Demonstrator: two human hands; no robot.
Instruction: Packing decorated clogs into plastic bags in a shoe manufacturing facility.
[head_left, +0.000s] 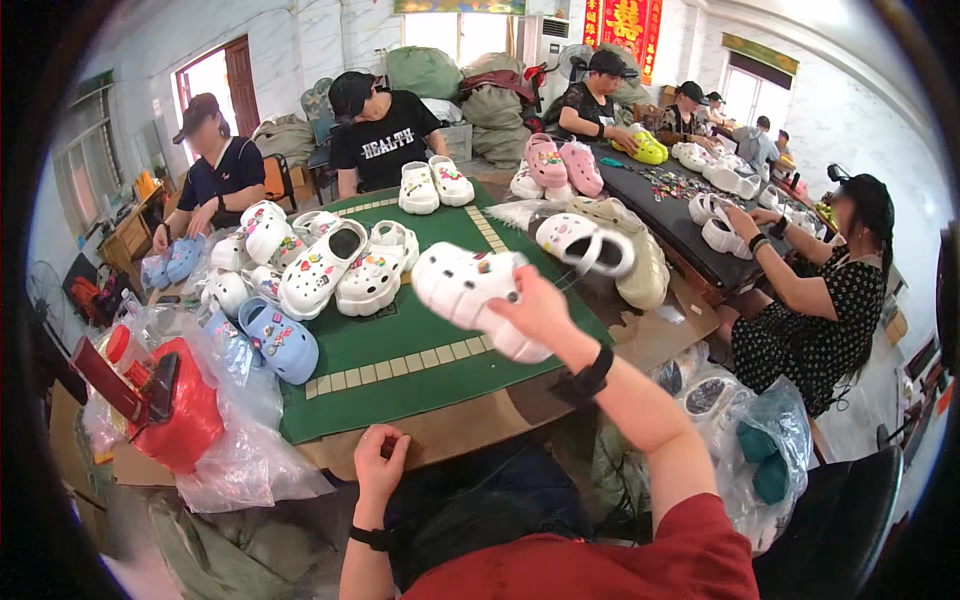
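My right hand (530,308) grips a white clog (462,285) over the green mat (400,400), its sole side partly blurred by motion. Just beyond that hand, a second white clog (580,240) with small colourful charms is tilted with its heel strap showing; I cannot tell whether it rests on anything. At the near table edge, my left hand (380,462) has its fingers curled in, with nothing visible in them. White clogs with charms (325,268) are heaped on the mat's left side, and a blue clog (280,340) lies in front of them.
A red plastic-wrapped roll (180,410) with a phone on it stands at left, amid clear plastic bags. A white clog pair (435,187) sits at the mat's far edge, pink clogs (563,165) to its right. Several people work around the tables; a black table (660,200) stands at right.
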